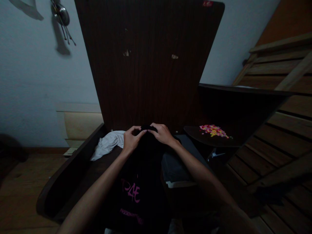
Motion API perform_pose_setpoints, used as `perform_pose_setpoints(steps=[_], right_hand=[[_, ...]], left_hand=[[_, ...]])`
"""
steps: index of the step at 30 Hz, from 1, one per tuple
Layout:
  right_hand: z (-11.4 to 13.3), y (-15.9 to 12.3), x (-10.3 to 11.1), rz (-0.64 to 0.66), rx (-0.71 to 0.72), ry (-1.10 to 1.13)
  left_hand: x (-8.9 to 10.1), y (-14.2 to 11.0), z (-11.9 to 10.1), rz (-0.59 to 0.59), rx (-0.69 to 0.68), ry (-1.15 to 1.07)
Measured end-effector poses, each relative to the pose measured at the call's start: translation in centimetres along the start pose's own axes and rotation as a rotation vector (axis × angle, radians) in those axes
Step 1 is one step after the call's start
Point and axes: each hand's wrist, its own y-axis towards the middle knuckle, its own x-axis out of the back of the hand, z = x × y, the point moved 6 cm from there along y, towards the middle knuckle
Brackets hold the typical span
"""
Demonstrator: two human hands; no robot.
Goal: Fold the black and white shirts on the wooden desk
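A black garment with pink lettering (136,191) lies stretched from my body across a dark wooden surface (60,182). My left hand (130,139) and my right hand (163,133) meet at its far edge, fingers curled and pinching the black cloth between them. A crumpled white cloth (107,146) lies just left of my left hand. A grey folded item (175,165) sits under and to the right of my right forearm.
A tall dark wooden panel (151,61) stands upright behind the hands. A small dark shelf at the right carries a heap of pink and yellow bits (214,130). Wooden slats (287,107) run along the right. Metal utensils (62,19) hang on the pale wall.
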Motion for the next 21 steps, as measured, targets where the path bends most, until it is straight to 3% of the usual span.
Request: perform_pose_setpoints(steps=[3,9,12,17,21], right_hand=[[0.0,0.1,0.0,0.005,0.010,0.029],[-0.2,0.3,0.3,0.029,0.057,0.118],[-0.4,0.3,0.4,0.021,0.056,0.123],[-0.8,0.4,0.8,-0.053,-0.033,0.045],[-1.3,0.9,1.7,-0.100,-0.089,-0.024]], left_hand=[[-0.1,0.1,-0.5,0.041,-0.048,0.009],[-1.1,0.5,-0.9,0.252,-0.099,-0.006],[-1.3,0.5,-0.7,0.269,-0.101,0.032],[-1.4,-0.2,-0.1,0.239,-0.078,0.277],[-1.9,-0.9,1.3,0.357,0.070,0.499]])
